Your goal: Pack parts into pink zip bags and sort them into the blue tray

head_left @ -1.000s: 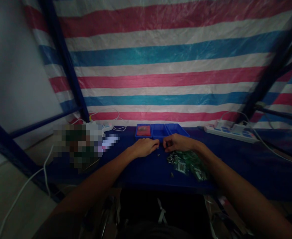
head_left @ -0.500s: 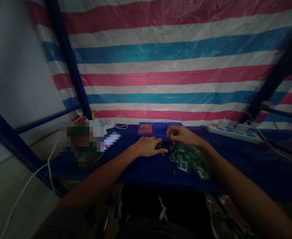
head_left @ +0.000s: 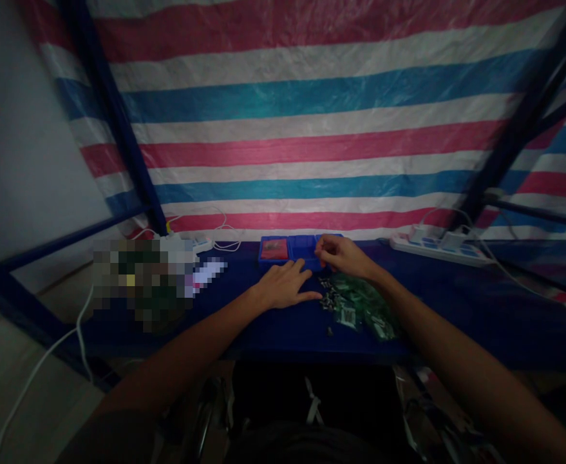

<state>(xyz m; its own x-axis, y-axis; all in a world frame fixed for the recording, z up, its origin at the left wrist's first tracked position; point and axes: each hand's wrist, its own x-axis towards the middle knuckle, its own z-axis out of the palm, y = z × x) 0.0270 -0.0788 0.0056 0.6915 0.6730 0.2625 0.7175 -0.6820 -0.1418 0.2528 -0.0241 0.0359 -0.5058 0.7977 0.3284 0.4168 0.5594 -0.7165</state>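
My left hand (head_left: pixel 285 287) lies flat on the dark blue table (head_left: pixel 273 325) with its fingers stretched out and nothing in it. My right hand (head_left: pixel 343 256) is pinched shut over the front edge of a row of small blue trays (head_left: pixel 295 248); what its fingertips hold is too small to make out. The left tray holds something red. Just right of my left hand lies a pile of small green circuit boards and dark parts (head_left: pixel 360 309).
A white power strip (head_left: pixel 440 248) with plugs and cables lies at the back right. White cables (head_left: pixel 215 241) and a blurred-out heap sit at the back left. Blue metal frame posts (head_left: pixel 113 122) stand either side, and a striped tarp hangs behind.
My right hand lifted from beside my left hand and moved back to the blue trays. My left hand opened from a pinch and now lies flat on the table.
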